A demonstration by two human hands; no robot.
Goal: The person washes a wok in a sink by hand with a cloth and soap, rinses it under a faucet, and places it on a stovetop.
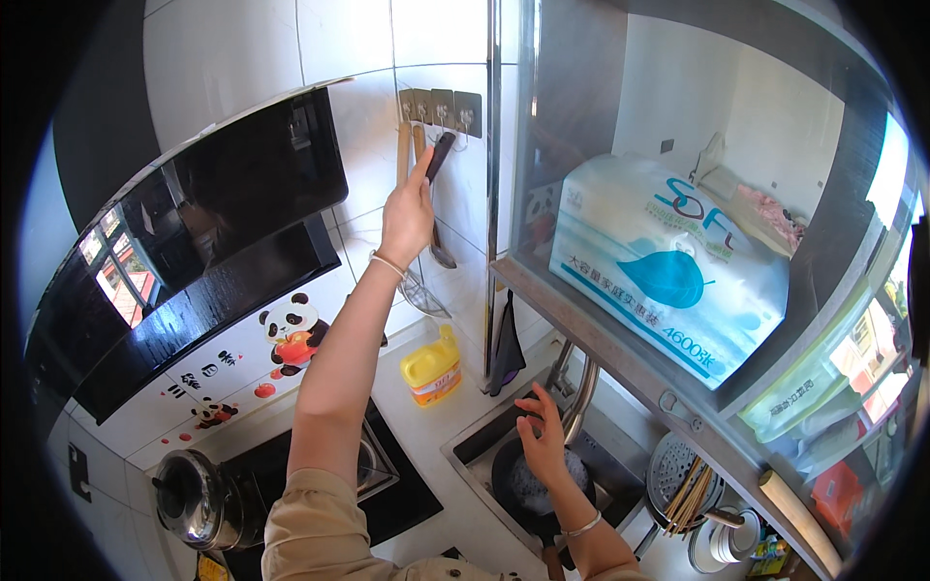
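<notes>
My left hand (408,215) is raised to the tiled wall, its fingers closed around a black-handled utensil (442,157) just below a row of hooks (442,111). I cannot tell whether its handle still touches a hook. Behind that hand hang wooden-handled tools (404,155), and a wire strainer (423,298) shows below my wrist. Lower down, my right hand (544,438) hovers over the sink (475,447) with its fingers apart and nothing in them. Beneath it, a dark pan (521,479) with foamy water sits in the sink, next to the faucet (581,399).
A black range hood (242,184) juts out on the left above the stove (392,508), where a metal pot (194,499) stands. A yellow jug (432,368) is on the counter. At right, a shelf holds a big tissue pack (668,271); a colander (668,465) with chopsticks is below.
</notes>
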